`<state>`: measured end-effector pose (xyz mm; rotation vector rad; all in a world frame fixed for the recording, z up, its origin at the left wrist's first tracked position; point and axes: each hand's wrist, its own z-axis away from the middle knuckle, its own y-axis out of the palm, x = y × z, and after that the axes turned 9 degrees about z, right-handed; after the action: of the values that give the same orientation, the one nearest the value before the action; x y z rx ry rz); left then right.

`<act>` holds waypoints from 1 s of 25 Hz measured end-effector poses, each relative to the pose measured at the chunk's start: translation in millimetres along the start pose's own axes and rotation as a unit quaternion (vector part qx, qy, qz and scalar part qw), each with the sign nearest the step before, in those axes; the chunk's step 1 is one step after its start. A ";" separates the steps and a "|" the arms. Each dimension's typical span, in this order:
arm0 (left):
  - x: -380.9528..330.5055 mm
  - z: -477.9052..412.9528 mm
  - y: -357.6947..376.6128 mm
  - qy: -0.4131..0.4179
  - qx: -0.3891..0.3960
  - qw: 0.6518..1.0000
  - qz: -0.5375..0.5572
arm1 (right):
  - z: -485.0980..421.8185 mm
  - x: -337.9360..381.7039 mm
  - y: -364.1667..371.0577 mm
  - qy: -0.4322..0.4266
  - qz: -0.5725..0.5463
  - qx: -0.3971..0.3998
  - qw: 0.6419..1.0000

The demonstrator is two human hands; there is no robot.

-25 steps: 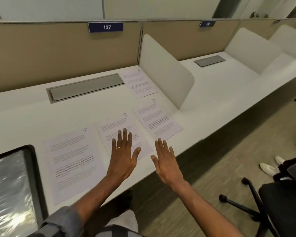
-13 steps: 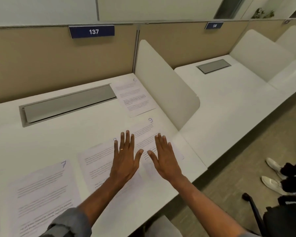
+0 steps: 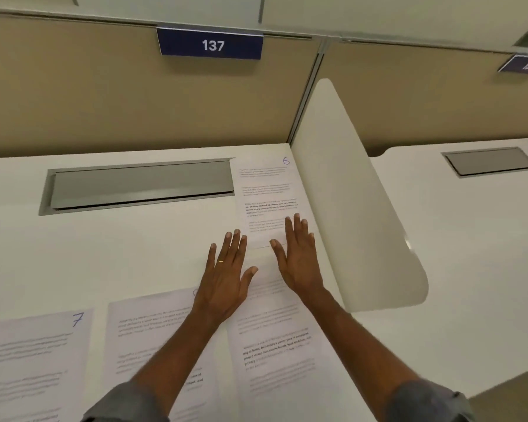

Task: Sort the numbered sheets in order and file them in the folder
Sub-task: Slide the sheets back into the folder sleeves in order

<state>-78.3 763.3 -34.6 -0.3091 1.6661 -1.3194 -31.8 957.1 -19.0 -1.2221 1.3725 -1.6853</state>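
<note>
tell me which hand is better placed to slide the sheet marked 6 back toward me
Right, probably: the right hand has straight fingers over the lower end of sheet 6, while the left hand sits just off its left edge, over bare desk.

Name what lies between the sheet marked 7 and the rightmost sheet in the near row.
Head view: another printed sheet lies between sheet 7 and the rightmost sheet; the left hand covers most of its number.

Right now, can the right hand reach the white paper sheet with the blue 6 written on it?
Probably yes: the right hand has its straight fingers over the near end of the white paper sheet marked 6; nothing lies between, and the white divider stands beside.
</note>
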 end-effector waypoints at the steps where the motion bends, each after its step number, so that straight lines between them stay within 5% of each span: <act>1: 1.0 -9.1 4.9 -0.010 0.006 1.000 -0.005 | -15.9 -6.1 4.6 -0.002 0.004 0.004 1.000; 8: -1.8 -73.7 31.3 -0.112 0.061 0.981 0.145 | -66.8 -37.0 58.2 0.024 0.007 0.037 0.999; 12: -23.4 -102.7 31.6 -0.183 -0.052 0.944 0.271 | -64.4 -32.6 72.5 0.043 0.048 0.023 0.998; 17: -30.7 -148.5 18.7 -0.345 -0.157 0.849 0.368 | -67.8 -29.4 76.7 0.052 0.061 0.016 0.997; 21: -21.5 -165.2 11.1 -0.350 -0.151 0.843 0.379 | -67.3 -31.3 77.3 0.044 0.053 0.021 0.997; 25: -13.4 -172.6 -0.8 -0.291 -0.140 0.874 0.363 | -67.9 -32.8 76.5 0.041 0.053 0.022 0.998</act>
<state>-207.6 878.5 -33.6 -0.1876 1.2442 -0.3595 -88.7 992.3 -103.1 -1.0473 1.4155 -1.6975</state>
